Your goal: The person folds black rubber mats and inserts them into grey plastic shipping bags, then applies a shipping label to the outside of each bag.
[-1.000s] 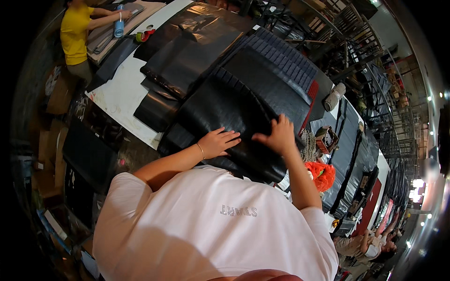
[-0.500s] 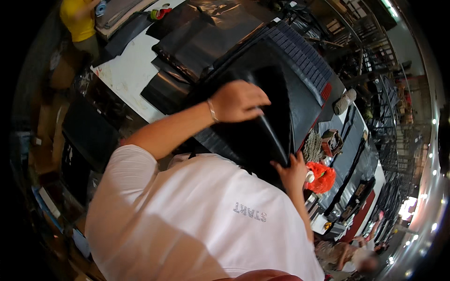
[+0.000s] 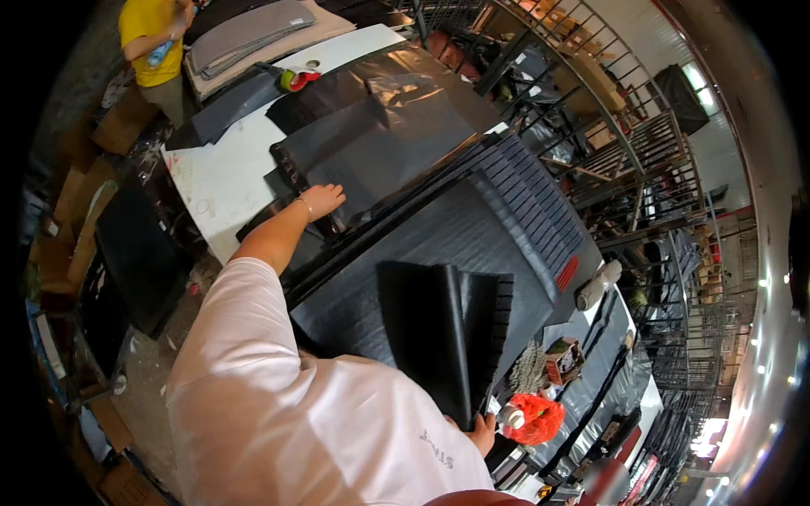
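Note:
A black sheet of matting (image 3: 422,329) lies folded over on a stack of black mats (image 3: 405,240), its near corner doubled back into a loose roll. At that near corner my right hand (image 3: 483,434) has its fingers closed on the sheet's edge; my body hides part of the hand. Out to the left, my left hand (image 3: 325,201) is stretched over the edge of some black plastic sheeting (image 3: 346,156), fingers extended and holding nothing visible. Whether it touches the sheeting is hard to tell. Ridged dark strips (image 3: 540,202) run along the stack's far side.
An orange-red plastic bag (image 3: 536,419), a small box (image 3: 564,361) and a rolled grey bundle (image 3: 597,285) lie right of the stack. Tape rolls (image 3: 297,80) sit on the white table (image 3: 224,181). A person in yellow (image 3: 152,42) stands far left; metal racks (image 3: 616,152) stand behind.
My left hand has moved away from the folded sheet, out to the left over the plastic sheeting. My right hand keeps hold of the sheet's near corner. The whole view has shifted.

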Available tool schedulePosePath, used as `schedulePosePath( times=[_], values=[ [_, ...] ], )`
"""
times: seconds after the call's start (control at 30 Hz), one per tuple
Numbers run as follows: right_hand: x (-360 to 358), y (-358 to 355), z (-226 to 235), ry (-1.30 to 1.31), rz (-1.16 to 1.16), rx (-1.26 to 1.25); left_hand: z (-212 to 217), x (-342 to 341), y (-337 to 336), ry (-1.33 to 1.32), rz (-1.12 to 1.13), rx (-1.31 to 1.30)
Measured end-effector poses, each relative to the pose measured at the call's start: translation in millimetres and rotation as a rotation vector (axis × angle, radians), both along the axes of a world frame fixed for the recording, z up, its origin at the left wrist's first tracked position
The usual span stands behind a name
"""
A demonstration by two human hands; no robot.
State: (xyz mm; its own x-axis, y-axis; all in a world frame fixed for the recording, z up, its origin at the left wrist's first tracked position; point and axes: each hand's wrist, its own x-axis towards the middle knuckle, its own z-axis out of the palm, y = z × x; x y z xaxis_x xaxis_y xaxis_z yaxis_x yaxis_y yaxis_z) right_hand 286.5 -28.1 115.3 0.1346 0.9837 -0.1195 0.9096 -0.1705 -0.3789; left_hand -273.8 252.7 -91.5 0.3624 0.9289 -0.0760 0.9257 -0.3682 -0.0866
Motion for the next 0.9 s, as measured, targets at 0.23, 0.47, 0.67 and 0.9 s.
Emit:
schedulePosePath(
  times=[0.23, 0.47, 0.67, 0.9],
  values=[
    [41.6, -0.2, -45.5, -0.21, 0.005, -0.087, 7.0, -6.1, 40.5, -0.087, 0.096, 0.036],
    [14.3, 15.6, -6.6, -0.159, 0.01, -0.14, 110.9, -11.2, 89.8, -0.494, 0.367, 0.558],
    [10.3, 1.9, -7.2, -0.013, 0.004, 0.079, 210.5, 72.2, 70.2, -0.924, 0.276, 0.69],
    [11.8, -18.4, 1.7, 0.094, -0.073, 0.285, 223.2, 187.8, -67.0, -0.711, -0.265, 0.146]
  ],
)
